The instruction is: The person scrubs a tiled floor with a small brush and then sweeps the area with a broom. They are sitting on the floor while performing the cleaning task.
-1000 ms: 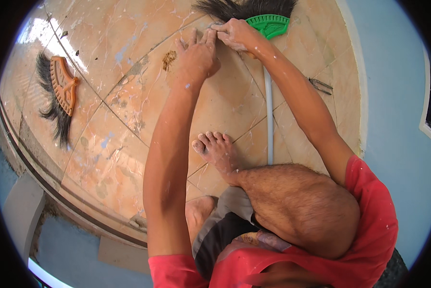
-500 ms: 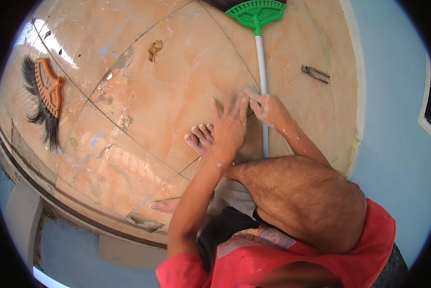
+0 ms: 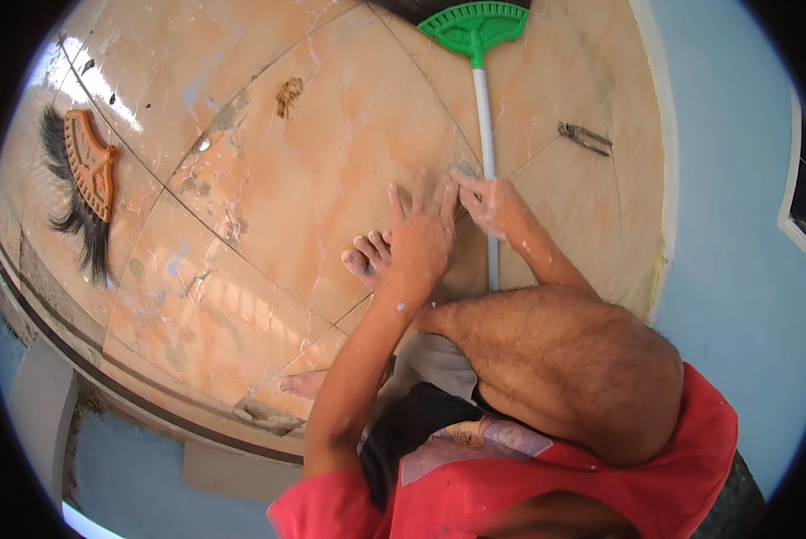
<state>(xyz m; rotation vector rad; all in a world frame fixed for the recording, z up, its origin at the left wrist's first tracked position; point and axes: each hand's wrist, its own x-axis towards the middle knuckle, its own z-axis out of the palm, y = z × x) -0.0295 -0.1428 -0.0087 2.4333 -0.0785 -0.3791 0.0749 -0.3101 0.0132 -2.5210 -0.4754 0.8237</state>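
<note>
Green broom runs beneath the curled right hand (grip unclear) — left hand spread.

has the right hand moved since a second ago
Yes, down the picture: the bare right hand was above the level of the irregular brown stain on the glossy orange-beige tiled floor, and is now well below it.

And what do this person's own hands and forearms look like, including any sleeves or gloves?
The left hand and right hand are bare, with no gloves showing. Whitish, dust-like smudges mark the right forearm, and a small pale spot sits near the left wrist. The left arm has a short red fabric sleeve.
</note>
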